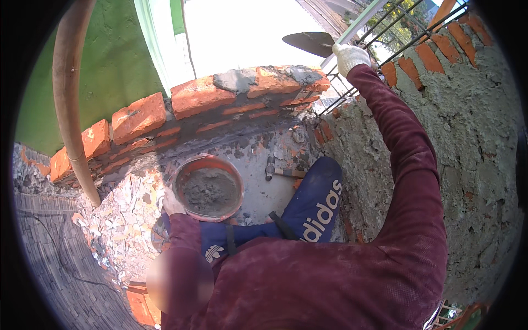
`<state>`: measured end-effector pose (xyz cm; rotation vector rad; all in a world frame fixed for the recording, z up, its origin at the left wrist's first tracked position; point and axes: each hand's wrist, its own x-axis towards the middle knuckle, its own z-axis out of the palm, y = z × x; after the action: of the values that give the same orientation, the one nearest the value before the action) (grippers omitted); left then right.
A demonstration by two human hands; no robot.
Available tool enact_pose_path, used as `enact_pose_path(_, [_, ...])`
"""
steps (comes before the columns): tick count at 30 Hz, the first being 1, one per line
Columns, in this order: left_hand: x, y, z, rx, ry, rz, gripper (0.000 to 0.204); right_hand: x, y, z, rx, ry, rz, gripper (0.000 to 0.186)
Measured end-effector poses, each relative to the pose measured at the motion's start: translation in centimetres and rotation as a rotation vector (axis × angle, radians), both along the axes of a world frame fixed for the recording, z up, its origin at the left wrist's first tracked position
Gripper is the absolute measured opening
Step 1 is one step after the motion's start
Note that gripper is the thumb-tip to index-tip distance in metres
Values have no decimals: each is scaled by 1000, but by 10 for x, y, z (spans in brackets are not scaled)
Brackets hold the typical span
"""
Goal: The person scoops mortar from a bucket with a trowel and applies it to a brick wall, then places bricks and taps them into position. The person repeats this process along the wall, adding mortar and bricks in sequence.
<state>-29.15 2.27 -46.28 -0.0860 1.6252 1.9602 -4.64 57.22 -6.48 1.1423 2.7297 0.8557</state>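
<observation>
My right hand (352, 58), in a pale knit glove, is raised at the upper right with its fingers wrapped round a trowel. The trowel's pointed blade (309, 43) reaches left, above the far end of a low brick wall (203, 98). Grey mortar (236, 80) lies in patches on that wall's top course. Down between my legs and the wall stands a reddish bucket (240, 187) with grey wet mortar (210, 191) inside. My left hand (174, 202) grips the bucket's left side; its fingers are partly hidden there.
A hammer (280, 172) lies on the mortar-spattered floor beside my knee. Broken rubble (129, 212) covers the ground at left. A wooden pole (69, 82) leans across the brick wall. At right rises a rough mortared wall (467, 132), with steel rebar (404, 33) beyond my right hand.
</observation>
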Motion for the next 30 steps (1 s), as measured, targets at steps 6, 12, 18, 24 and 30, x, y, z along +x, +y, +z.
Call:
enact_pose_path(6, [8,1,1,69,101,23,57,-67,72,-32,156,-410,131,20])
enact_pose_path(12, [16,11,28,-29,47,53,59,-85,79,-56,116,-641,386,19])
enact_pose_path(18, [21,21,25,254,-3,33,56,-95,57,-26,198,-430,577,14])
enact_pose_path(24, [10,6,-8,85,132,0,59,-22,-34,45,175,-91,551,26])
enact_pose_path(30, [34,41,30,-258,586,-139,54,6,-192,-51,-395,-398,500,23])
